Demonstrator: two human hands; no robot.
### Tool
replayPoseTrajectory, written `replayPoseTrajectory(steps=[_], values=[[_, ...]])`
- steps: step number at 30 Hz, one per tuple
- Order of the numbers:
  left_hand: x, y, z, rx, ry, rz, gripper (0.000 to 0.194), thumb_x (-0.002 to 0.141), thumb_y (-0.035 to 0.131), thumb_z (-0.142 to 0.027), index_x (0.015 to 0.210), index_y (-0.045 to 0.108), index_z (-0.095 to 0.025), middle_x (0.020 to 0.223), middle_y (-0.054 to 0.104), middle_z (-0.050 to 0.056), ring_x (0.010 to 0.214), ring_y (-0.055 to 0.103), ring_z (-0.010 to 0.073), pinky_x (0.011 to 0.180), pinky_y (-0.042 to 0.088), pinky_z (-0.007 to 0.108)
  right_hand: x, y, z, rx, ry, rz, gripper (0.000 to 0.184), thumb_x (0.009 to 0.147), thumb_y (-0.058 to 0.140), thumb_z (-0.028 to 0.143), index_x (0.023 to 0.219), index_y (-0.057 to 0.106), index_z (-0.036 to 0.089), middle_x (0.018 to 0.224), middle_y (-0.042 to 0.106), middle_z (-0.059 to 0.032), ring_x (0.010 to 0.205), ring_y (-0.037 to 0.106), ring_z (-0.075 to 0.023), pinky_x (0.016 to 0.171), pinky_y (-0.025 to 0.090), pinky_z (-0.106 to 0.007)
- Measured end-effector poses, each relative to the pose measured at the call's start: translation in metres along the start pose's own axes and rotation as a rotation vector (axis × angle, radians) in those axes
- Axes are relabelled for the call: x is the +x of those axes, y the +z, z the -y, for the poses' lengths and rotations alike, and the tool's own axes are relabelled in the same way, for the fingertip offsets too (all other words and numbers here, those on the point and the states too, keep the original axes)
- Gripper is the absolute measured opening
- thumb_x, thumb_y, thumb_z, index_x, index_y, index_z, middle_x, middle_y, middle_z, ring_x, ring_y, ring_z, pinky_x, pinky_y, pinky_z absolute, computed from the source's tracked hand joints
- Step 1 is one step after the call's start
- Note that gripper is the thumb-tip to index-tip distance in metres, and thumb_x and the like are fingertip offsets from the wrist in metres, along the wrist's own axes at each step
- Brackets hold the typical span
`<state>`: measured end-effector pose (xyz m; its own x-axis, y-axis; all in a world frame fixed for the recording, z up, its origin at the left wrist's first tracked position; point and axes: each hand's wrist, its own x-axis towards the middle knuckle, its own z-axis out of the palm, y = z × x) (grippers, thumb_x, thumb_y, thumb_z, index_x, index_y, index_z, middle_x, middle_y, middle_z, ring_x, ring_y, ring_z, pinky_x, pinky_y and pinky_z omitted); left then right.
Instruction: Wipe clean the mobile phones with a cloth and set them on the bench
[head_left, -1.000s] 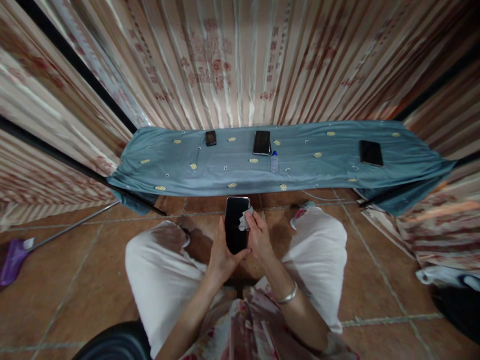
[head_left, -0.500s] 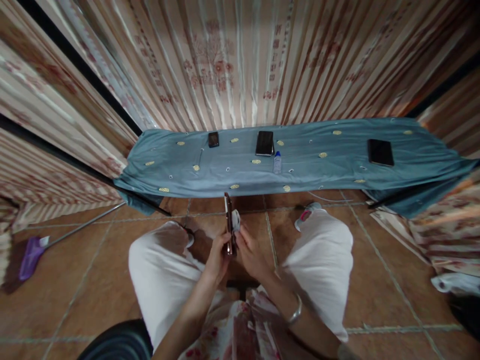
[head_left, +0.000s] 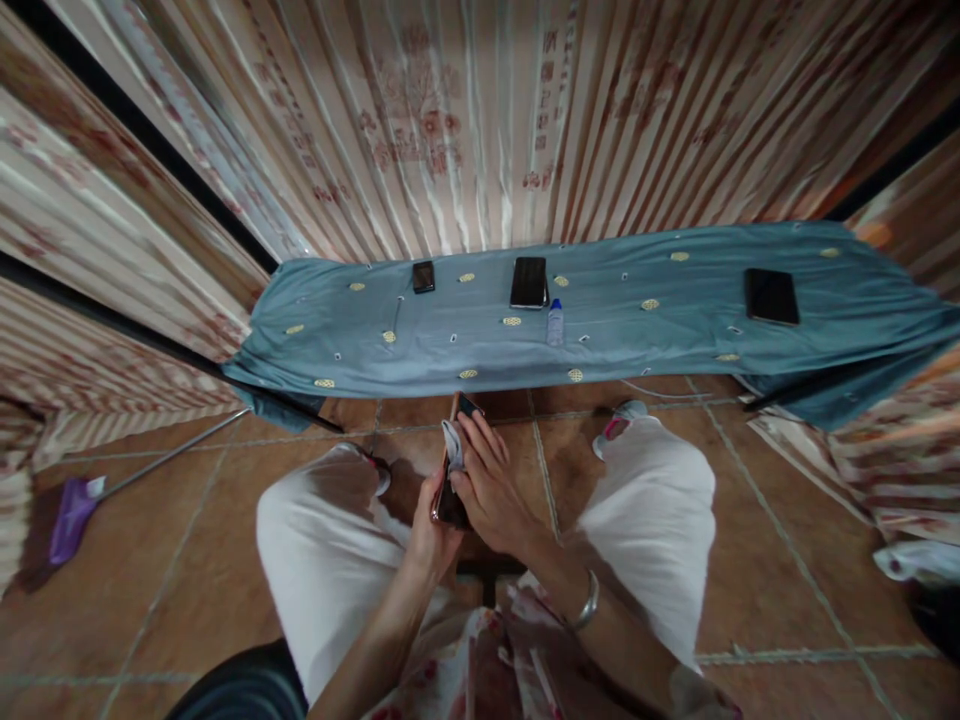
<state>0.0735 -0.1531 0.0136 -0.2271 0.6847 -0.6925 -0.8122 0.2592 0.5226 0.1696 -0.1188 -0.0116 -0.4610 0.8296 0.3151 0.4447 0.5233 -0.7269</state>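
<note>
Between my knees, my left hand is wrapped round the lower end of a dark smartphone with a shiny reddish-brown edge. The phone is tilted, its dark face turned towards my right hand. A light grey cloth lies against that face under my right hand, whose thumb and fingers press it to the phone. Those fingers hide much of the phone's upper part and part of the cloth.
Ahead is a bench draped in blue-green cloth. It bears a small black device, dark tablet-like devices and a blue-capped clear bottle. A purple dustpan or broom lies on the floor at left; curtains hang behind.
The phone has turned from edge-on so that its dark face shows. My right hand has moved over it with the cloth, fingers now laid across the face.
</note>
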Motion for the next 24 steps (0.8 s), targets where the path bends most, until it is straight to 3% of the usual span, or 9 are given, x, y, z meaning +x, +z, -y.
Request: replayPoseTrajectory(steps=[8,13,19,24], values=[[-0.009,-0.001,-0.001,0.080,0.019,0.206,0.026,0.068,0.070,-0.038,0.080,0.067,-0.015,0.069,0.068,0.004,0.079,0.066,0.0230,0.062,0.052,0.030,0.022,0.001,-0.025,0.130,0.075,-0.076,0.053,0.099,0.030,0.033,0.151,0.021,0.024,0.157,0.026,-0.0047,0.147,0.016,-0.0195,0.120,0.019,-0.045],[-0.008,-0.002,-0.002,0.083,0.043,0.197,0.028,0.065,0.069,-0.039,0.078,0.067,-0.014,0.067,0.067,0.005,0.076,0.065,0.0233,0.059,0.051,0.030,0.013,0.004,-0.028,0.169,0.140,-0.108,0.051,0.099,0.031,0.033,0.150,0.026,0.027,0.158,0.022,-0.0022,0.147,0.015,-0.0190,0.121,0.018,-0.044],[-0.010,-0.005,0.001,0.115,0.039,0.229,0.030,0.062,0.072,-0.041,0.074,0.066,-0.014,0.072,0.069,0.006,0.079,0.065,0.0248,0.059,0.051,0.030,0.018,-0.005,-0.019,0.165,0.115,-0.084,0.049,0.099,0.030,0.033,0.148,0.032,0.025,0.159,0.020,-0.0024,0.147,0.015,-0.0191,0.121,0.016,-0.044],[-0.015,-0.004,-0.003,0.122,0.055,0.252,0.033,0.066,0.069,-0.041,0.085,0.068,-0.014,0.080,0.072,0.009,0.082,0.066,0.0259,0.059,0.051,0.031,0.019,-0.008,-0.022,0.169,0.129,-0.114,0.046,0.099,0.030,0.035,0.143,0.042,0.024,0.157,0.027,-0.0033,0.146,0.018,-0.0194,0.120,0.019,-0.044]])
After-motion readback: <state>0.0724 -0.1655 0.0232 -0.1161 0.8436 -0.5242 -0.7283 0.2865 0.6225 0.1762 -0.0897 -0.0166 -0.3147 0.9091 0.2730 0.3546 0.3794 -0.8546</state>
